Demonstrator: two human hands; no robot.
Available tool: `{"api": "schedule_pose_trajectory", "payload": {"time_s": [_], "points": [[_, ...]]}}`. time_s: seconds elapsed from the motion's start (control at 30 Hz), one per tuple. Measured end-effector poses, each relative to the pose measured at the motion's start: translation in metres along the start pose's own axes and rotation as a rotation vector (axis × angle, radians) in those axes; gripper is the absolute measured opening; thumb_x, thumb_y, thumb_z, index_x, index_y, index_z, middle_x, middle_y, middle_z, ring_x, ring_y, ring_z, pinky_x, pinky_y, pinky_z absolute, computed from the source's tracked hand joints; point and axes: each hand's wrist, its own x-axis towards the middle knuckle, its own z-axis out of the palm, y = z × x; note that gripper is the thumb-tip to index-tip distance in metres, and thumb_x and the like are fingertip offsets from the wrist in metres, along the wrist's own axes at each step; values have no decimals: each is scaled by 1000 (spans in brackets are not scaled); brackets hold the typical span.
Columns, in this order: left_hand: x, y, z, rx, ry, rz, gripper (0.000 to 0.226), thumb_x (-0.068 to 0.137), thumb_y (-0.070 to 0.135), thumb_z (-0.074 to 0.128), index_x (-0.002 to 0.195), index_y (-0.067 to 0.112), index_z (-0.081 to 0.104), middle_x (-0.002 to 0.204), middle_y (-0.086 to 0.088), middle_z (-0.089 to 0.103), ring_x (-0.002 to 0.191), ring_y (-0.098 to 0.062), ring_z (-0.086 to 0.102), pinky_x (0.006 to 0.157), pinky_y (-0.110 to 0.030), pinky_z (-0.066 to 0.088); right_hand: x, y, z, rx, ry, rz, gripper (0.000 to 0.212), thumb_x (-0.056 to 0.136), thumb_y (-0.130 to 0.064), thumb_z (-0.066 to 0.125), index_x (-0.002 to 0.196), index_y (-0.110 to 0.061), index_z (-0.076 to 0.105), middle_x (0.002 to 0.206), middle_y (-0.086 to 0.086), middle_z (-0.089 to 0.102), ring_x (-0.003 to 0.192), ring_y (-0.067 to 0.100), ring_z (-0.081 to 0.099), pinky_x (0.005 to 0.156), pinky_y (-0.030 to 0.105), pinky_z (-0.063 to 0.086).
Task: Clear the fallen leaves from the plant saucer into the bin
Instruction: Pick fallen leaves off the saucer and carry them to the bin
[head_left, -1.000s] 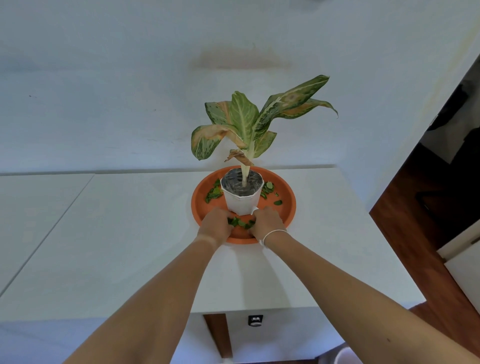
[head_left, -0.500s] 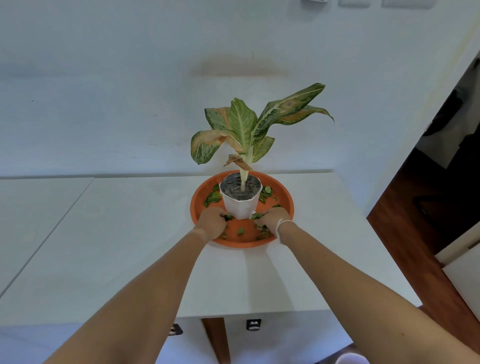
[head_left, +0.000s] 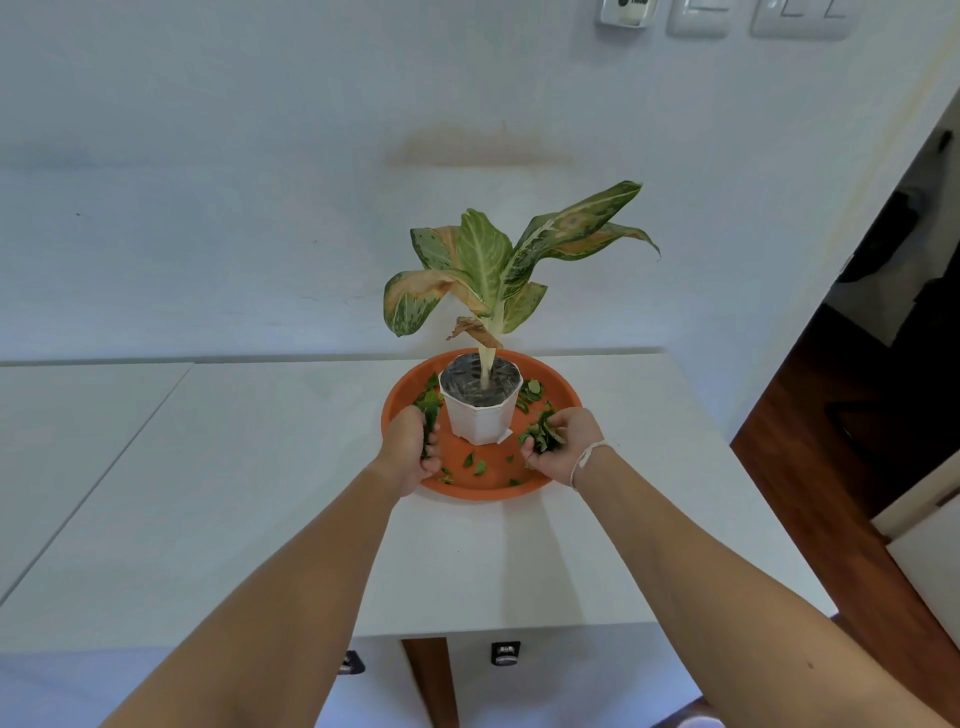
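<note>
Both hands are down in the orange saucer (head_left: 563, 397), one on each side of the white pot (head_left: 480, 418). The left hand (head_left: 410, 449) is curled shut around a bunch of green leaves (head_left: 430, 415) at the pot's left flank, with leaf ends poking out above the fingers. The right hand (head_left: 563, 449) is closed on a second clump (head_left: 543, 434) at the pot's right. A few loose scraps (head_left: 475, 465) lie on the saucer floor between the two hands, near the front rim.
</note>
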Motion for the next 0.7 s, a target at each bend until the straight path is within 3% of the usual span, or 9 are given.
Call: {"api": "schedule_pose_trajectory", "payload": {"time_s": [0.23,0.4,0.47,0.57,0.7], "points": [[-3,-3,2,-40,-17,-18,33,88,33,36,59,16,33,56,4,25,44,-9,20,33,-15,19,-11,4,3,3,-24,12,21,91,-16,32,73,-8,42,72,7,41,62,20,37,56,27,32],[-3,-5,2,-7,-17,7,31,91,20,42,61,17,32,58,3,25,48,-9,21,36,-17,21,-16,7,5,11,5,-5,17,92,-16,38,78,-8,44,76,7,45,64,20,40,54,25,42],[-5,-5,1,-41,-38,8,28,91,16,38,63,15,37,59,2,31,48,-9,24,35,-16,22,-14,7,4,25,13,-11,14,92,-15,42,81,-8,44,79,8,45,65,20,42,45,21,49],[-8,-4,1,-89,-45,10,23,90,10,33,72,11,46,63,-1,40,47,-9,28,34,-15,25,-11,8,0,50,18,-24,14,90,-10,41,76,-9,42,75,6,40,59,17,38,34,13,44],[-13,-2,1,-96,-23,9,22,94,4,34,84,10,53,70,-4,49,51,-9,29,33,-14,26,-7,6,-3,95,1,-42,19,87,-6,34,69,-12,33,66,5,30,52,18,29,31,12,36]]}}
